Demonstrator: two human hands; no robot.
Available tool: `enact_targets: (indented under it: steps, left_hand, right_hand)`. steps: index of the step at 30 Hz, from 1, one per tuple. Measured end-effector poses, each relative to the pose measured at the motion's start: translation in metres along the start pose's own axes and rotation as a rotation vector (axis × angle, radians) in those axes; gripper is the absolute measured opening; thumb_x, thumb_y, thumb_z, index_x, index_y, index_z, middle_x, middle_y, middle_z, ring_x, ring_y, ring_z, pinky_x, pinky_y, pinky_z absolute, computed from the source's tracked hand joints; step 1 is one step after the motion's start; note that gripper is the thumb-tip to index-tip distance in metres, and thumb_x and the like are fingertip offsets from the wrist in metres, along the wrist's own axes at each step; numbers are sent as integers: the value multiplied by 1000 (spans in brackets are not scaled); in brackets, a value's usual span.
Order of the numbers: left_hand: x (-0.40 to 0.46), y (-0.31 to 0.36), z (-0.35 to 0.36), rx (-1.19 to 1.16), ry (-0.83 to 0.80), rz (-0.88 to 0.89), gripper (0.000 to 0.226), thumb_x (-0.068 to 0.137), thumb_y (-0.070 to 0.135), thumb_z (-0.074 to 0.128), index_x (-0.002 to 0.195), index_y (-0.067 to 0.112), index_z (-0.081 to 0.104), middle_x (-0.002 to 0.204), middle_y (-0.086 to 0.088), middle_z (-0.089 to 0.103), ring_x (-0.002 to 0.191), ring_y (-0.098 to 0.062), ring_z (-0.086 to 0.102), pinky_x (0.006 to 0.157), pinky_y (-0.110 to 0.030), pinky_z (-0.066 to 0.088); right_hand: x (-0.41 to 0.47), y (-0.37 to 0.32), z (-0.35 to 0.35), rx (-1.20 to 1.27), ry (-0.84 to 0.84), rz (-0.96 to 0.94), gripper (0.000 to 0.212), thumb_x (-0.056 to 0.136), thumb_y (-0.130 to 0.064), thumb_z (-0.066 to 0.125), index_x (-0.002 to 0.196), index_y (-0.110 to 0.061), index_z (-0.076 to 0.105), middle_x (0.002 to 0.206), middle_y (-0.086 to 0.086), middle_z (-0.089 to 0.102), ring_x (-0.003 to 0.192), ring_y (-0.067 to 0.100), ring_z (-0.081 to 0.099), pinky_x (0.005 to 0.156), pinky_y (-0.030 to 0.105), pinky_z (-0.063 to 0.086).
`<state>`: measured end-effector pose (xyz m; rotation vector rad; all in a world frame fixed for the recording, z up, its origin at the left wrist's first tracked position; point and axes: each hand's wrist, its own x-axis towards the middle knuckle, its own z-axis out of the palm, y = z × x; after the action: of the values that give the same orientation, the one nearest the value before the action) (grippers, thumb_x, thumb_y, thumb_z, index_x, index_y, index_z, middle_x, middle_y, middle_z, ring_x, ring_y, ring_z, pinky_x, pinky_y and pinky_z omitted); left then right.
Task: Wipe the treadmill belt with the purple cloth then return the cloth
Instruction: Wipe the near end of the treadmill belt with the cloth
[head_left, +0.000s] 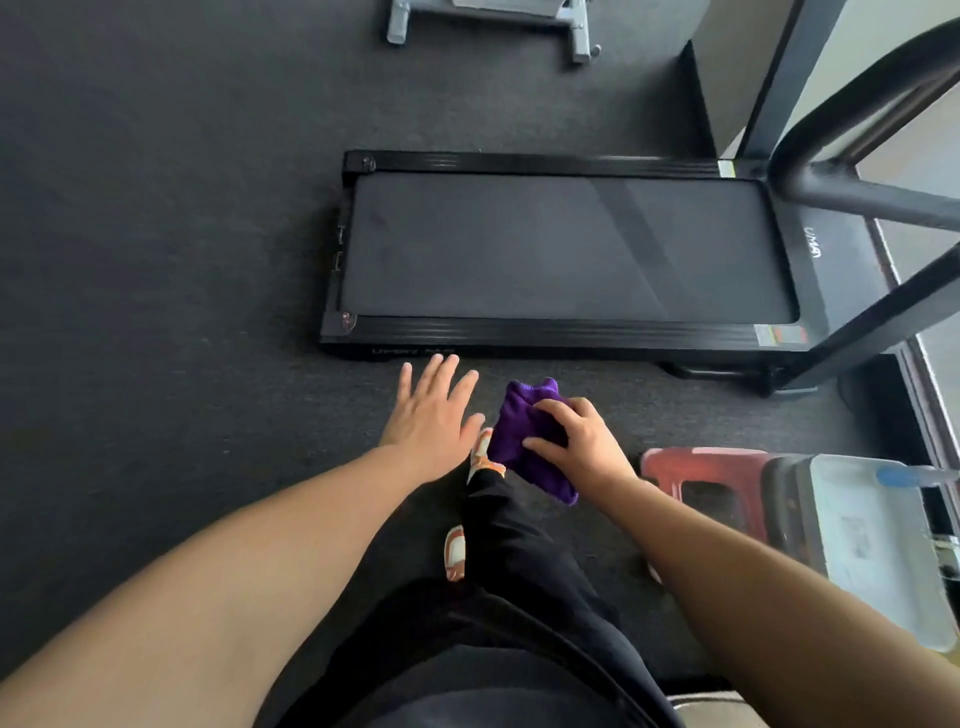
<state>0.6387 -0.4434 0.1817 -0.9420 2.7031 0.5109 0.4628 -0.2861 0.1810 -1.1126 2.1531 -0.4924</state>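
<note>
A dark carpeted floor (156, 234) fills most of the view. On it lies a flat black treadmill (566, 332), its long side facing the person, with a dark grey belt (519, 244) framed by ribbed black side rails. White lettering on the hood at the right end is turned sideways and too small to read surely; faint writing runs along the near rail and is likewise illegible. Black handrail tubes (857, 104) rise at the right. A grey metal frame (493, 21) stands at the far edge of the floor. At the lower right are a red stool (691, 467) and, beside it, a white bin (862, 525).

The person stands near the treadmill in black trousers and orange-and-white shoes (456, 553). The left hand (431, 415) is held flat with fingers spread, holding nothing. The right hand (582, 441) grips the bunched purple cloth (519, 436), above the floor, just short of the near rail.
</note>
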Motion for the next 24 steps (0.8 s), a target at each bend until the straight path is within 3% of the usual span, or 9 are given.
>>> enact_targets:
  steps: [9,19,24]
  left_hand:
    - [56,-89,-29,-13,13,-89,65,104,50,32,160,22,18,170,-10,7,157,-26,-2,125,-55,-3]
    - [95,-184,-55,-34,-97,-218,65,104,49,30,160,20,15,170,-10,4,157,-26,-5,125,-54,-3]
    - [121,-217,-57,-44,-101,-237,64,104,48,31,160,20,16,169,-11,6,157,-27,-3,125,-55,-1]
  right_hand:
    - [102,-54,24,-26,-101,-41,60,81,-47,76,134,-29,55,126,1,48,116,22,50,101,36,46]
    - [215,-119,44,0,-179,-68,55,82,-44,76,132,-28,57,127,3,47,121,23,47,103,33,41]
    - [258,-141,50,0,-223,-62,56,84,-43,74,135,-28,55,131,4,45,122,24,46,104,37,43]
